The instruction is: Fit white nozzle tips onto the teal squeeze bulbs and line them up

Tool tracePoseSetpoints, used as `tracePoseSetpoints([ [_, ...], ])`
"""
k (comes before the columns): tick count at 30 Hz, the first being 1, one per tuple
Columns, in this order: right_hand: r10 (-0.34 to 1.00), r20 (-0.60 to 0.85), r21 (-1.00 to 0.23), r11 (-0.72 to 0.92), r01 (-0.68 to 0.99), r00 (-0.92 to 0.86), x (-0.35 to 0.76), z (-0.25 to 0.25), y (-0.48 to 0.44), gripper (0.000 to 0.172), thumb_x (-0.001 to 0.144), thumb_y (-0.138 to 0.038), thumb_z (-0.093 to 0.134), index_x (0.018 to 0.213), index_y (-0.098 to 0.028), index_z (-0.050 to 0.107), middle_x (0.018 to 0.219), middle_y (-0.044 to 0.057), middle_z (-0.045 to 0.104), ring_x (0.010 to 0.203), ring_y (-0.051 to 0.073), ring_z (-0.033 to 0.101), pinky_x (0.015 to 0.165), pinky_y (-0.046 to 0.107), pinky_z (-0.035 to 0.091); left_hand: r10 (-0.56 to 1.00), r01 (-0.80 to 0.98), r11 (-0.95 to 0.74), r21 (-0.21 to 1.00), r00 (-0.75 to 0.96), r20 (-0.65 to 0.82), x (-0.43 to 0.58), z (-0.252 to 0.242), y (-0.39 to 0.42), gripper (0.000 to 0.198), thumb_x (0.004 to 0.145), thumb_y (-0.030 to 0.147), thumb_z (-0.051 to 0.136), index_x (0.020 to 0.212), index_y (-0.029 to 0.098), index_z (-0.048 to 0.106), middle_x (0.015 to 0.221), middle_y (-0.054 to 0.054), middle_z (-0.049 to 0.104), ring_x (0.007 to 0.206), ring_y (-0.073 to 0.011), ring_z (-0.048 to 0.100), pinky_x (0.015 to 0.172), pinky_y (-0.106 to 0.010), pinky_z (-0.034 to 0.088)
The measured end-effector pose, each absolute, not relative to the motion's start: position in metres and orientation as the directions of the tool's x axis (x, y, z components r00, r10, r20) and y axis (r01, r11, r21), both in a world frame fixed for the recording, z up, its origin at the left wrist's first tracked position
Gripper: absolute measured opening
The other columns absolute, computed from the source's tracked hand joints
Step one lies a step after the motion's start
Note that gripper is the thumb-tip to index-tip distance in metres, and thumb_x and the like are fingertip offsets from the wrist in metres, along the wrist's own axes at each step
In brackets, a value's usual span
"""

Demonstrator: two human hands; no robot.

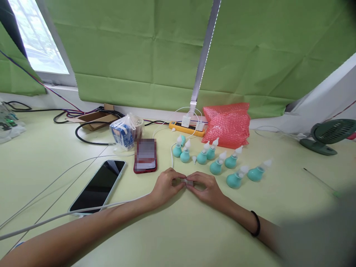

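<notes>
My left hand [168,185] and my right hand [205,188] meet at the middle of the pale yellow-green table [178,237]. Between their pinched fingertips is a small whitish piece [189,182], mostly covered by the fingers; both hands grip it. Just beyond my right hand stand several teal bulb-shaped bottles with white pointed tips, among them a near one [234,180] and a far right one [256,173], which leans. A loose white tip [194,159] lies between the bottles.
A black-screened phone [98,185] and a red-cased phone [145,155] lie to the left. Behind are a plastic-wrapped bundle [125,131], a cardboard box [97,120], a yellow power strip [186,128] and a red bubble-wrap bag [228,126]. White cables cross the left side; a green fan [330,133] stands right.
</notes>
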State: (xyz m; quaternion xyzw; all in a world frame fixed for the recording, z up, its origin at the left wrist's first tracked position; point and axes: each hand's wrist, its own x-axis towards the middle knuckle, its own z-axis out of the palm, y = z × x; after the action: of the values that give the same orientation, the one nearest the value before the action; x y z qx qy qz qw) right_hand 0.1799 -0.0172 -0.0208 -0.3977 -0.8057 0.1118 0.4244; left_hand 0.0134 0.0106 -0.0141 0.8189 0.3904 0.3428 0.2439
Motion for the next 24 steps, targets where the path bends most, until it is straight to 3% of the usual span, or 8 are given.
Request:
tracePoseSetpoints([
  [5,0.755,0.562,-0.488,0.633,0.602,-0.338,0.1794,-0.0205,-0.0181,0.014,0.070,-0.018,0.052,0.084,-0.020,0.054,0.070,0.002,0.059,0.065,0.014,0.055,0.060,0.026,0.045,0.763,0.461,-0.635,0.619,0.499,0.411,0.0136,-0.0174,0.0114,0.014,0.069,0.023,0.053,0.077,0.020,0.064,0.071,-0.001,0.063,0.069,-0.0130,0.054,0.062,-0.022,0.042],
  [14,0.718,0.579,-0.435,0.672,0.599,-0.385,0.1830,-0.0231,-0.0150,0.016,0.072,-0.016,0.050,0.087,-0.021,0.054,0.078,0.002,0.062,0.072,0.014,0.056,0.063,0.026,0.045,0.591,0.453,-0.806,0.381,0.659,0.466,0.0130,-0.0163,0.0143,0.020,0.077,0.022,0.042,0.078,0.018,0.061,0.074,-0.003,0.063,0.070,-0.0133,0.053,0.063,-0.024,0.042],
  [20,0.661,0.620,-0.362,0.718,0.594,-0.421,0.1831,-0.0264,-0.0131,0.012,0.072,-0.014,0.051,0.081,-0.021,0.054,0.080,0.003,0.061,0.074,0.014,0.055,0.064,0.027,0.045,0.672,0.535,-0.740,0.408,0.600,0.433,0.0122,-0.0179,0.0153,0.022,0.076,0.027,0.044,0.092,0.018,0.056,0.076,-0.003,0.062,0.071,-0.0131,0.055,0.064,-0.023,0.043],
  [24,0.702,0.571,-0.384,0.687,0.617,-0.426,0.1824,-0.0249,-0.0135,0.007,0.072,-0.016,0.050,0.076,-0.020,0.053,0.074,0.003,0.060,0.070,0.014,0.054,0.061,0.027,0.044,0.673,0.530,-0.739,0.416,0.607,0.423,0.0114,-0.0190,0.0161,0.019,0.077,0.027,0.043,0.086,0.019,0.058,0.073,-0.002,0.061,0.070,-0.0124,0.054,0.063,-0.022,0.043],
])
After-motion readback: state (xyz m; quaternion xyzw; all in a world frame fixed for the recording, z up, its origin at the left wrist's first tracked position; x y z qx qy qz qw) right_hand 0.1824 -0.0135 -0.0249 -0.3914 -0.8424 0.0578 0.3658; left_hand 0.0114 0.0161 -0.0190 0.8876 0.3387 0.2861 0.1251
